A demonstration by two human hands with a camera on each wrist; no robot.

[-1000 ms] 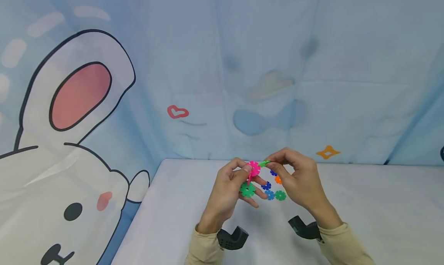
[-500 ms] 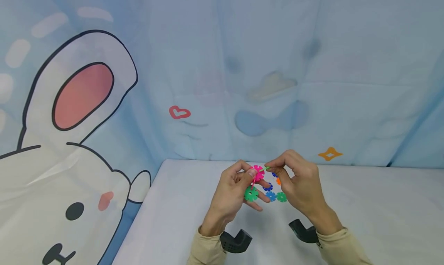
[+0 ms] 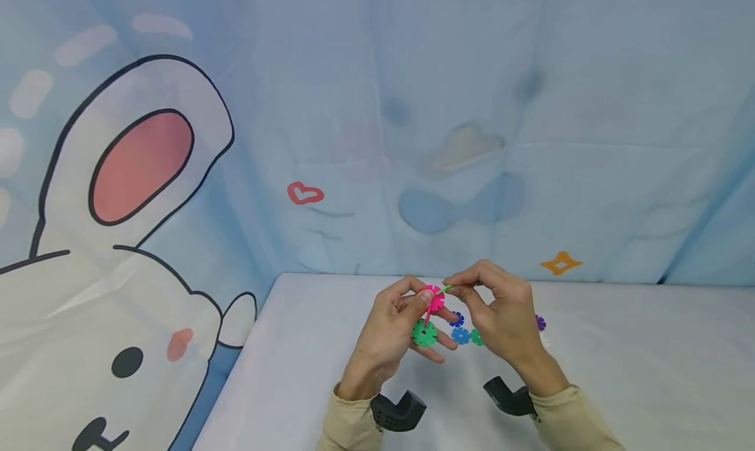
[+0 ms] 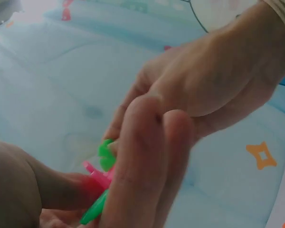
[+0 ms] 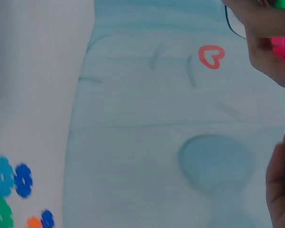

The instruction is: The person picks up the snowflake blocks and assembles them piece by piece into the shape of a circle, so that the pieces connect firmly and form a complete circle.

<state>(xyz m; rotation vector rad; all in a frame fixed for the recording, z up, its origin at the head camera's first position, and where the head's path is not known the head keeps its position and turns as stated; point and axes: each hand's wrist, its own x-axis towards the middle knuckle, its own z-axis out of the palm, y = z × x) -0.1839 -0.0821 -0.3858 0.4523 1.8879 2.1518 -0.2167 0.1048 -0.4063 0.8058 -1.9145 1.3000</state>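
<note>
My left hand [image 3: 383, 336] pinches a pink notched snowflake disc [image 3: 437, 300] between thumb and index finger. A second pink piece, seen edge-on, links it to a green snowflake disc [image 3: 420, 336] just below, beside the spread lower fingers. Between the right hand's [image 3: 507, 316] thumb and index finger is a light green snowflake disc [image 3: 446, 288], held edge-on against the pink disc's upper right rim. In the left wrist view, fingers partly cover the light green disc [image 4: 105, 153] and the pink disc [image 4: 100, 177]; how deeply their notches meet is hidden.
On the white table [image 3: 283, 359] lie a blue disc [image 3: 461, 339], a dark blue disc [image 3: 457, 319] and a green disc [image 3: 476, 336], partly behind the right hand. A purple disc [image 3: 541, 323] lies right of it. An orange disc [image 5: 33, 222] shows in the right wrist view.
The right hand has shifted left and slightly down, bringing the light green disc closer onto the pink one. The purple disc has come into sight; the orange disc is now covered in the head view.
</note>
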